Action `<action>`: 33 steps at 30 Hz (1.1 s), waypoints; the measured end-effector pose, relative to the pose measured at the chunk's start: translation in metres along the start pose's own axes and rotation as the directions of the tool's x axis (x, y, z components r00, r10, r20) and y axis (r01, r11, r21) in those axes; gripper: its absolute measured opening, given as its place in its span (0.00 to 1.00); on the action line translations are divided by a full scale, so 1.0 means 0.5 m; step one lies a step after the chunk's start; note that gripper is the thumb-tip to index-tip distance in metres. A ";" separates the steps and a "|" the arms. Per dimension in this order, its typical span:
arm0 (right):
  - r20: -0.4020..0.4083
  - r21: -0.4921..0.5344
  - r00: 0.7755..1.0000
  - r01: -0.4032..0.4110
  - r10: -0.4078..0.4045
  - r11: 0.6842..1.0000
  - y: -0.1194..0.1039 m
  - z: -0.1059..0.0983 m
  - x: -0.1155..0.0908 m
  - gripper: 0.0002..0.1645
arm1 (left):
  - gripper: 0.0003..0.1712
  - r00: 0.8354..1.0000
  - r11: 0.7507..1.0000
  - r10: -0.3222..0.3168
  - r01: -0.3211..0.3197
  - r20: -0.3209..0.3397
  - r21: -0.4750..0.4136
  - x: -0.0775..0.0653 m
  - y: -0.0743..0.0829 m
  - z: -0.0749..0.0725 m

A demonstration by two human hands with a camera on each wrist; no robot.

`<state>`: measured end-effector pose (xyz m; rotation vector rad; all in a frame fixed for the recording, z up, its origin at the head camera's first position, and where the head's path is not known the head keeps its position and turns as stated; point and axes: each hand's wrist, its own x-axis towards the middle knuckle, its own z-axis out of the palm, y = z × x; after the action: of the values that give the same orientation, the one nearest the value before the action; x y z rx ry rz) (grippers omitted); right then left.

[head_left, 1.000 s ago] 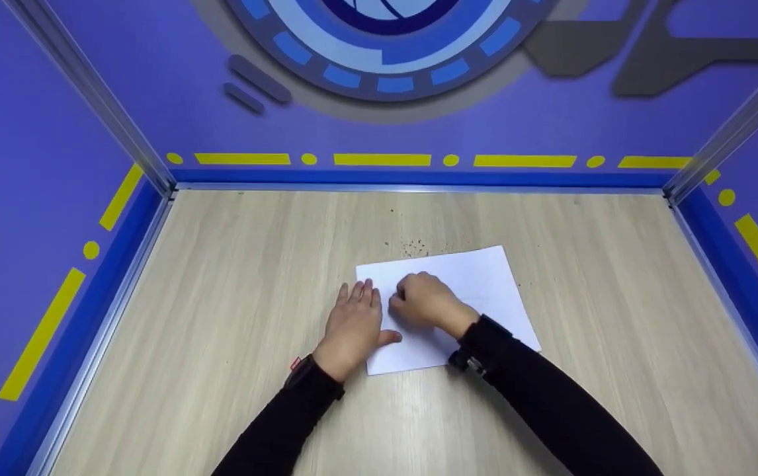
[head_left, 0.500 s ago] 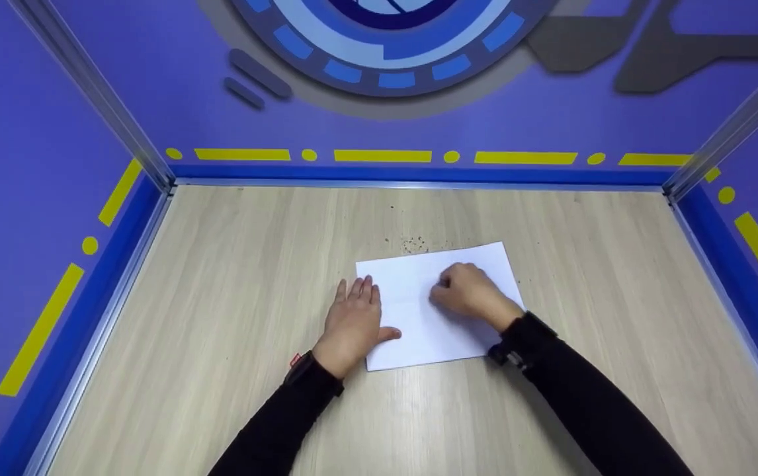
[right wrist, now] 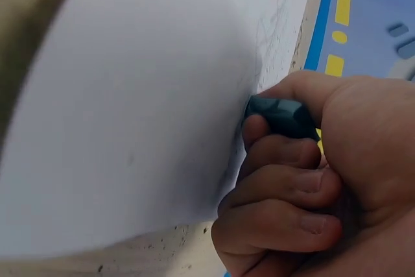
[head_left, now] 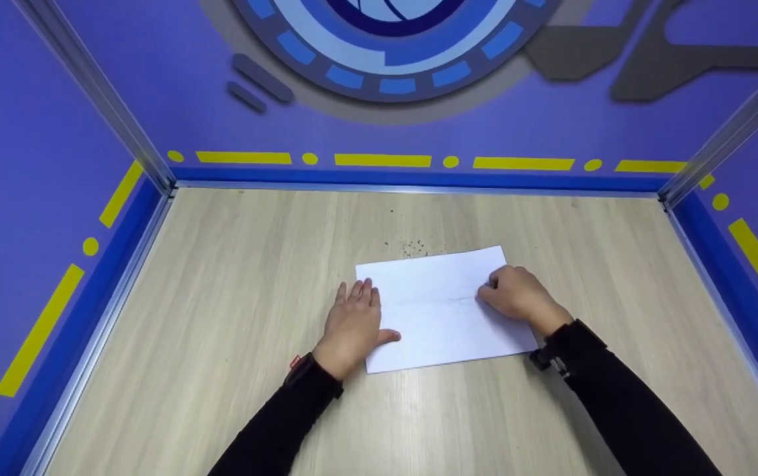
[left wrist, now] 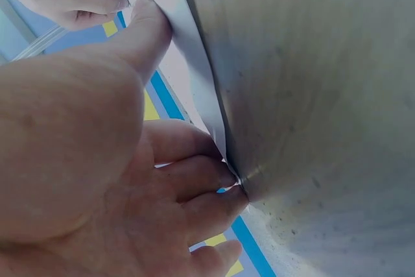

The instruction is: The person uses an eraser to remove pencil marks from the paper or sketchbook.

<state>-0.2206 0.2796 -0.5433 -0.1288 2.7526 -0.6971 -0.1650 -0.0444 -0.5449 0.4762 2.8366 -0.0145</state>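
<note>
A white sheet of paper (head_left: 432,330) lies slightly turned on the table, with faint grey marks (head_left: 462,299) near its middle. My left hand (head_left: 351,327) rests flat on its left edge, fingers straight and thumb spread onto the sheet. In the left wrist view, the fingertips reach right to the paper's rim. My right hand (head_left: 518,294) is over the right part of the sheet. Its thumb and index finger pinch a small dark teal eraser (right wrist: 282,116), pressed down at the paper in the right wrist view; the other fingers curl beneath it.
Dark crumbs (head_left: 413,248) are scattered on the wooden table (head_left: 253,277) just beyond the paper's far edge. Blue-purple panels (head_left: 379,139) with yellow markings and metal edging enclose the table at the back and both sides.
My right hand has slid rightward across the paper with the eraser, uncovering the faint marks in the middle. My left hand has stayed in place on the left edge.
</note>
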 end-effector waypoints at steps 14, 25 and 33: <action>0.035 0.042 0.999 0.035 -0.037 0.998 -0.089 0.044 0.002 0.28 | 0.62 1.000 1.000 -0.008 0.008 -0.008 0.000 -0.002 -0.010 0.003; 0.134 -0.007 0.976 0.174 -0.172 0.985 -0.247 0.113 0.025 0.27 | 0.62 0.999 1.000 0.011 -0.011 -0.041 -0.006 -0.005 -0.009 0.002; 0.090 -0.069 0.976 0.204 -0.198 0.976 -0.269 0.143 0.040 0.26 | 0.62 0.999 1.000 0.024 -0.024 -0.046 0.020 -0.004 -0.002 -0.001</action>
<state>-0.2158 0.1259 -0.5442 -0.4489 2.7114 -0.6185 -0.1637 -0.0462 -0.5439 0.5210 2.8776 -0.0263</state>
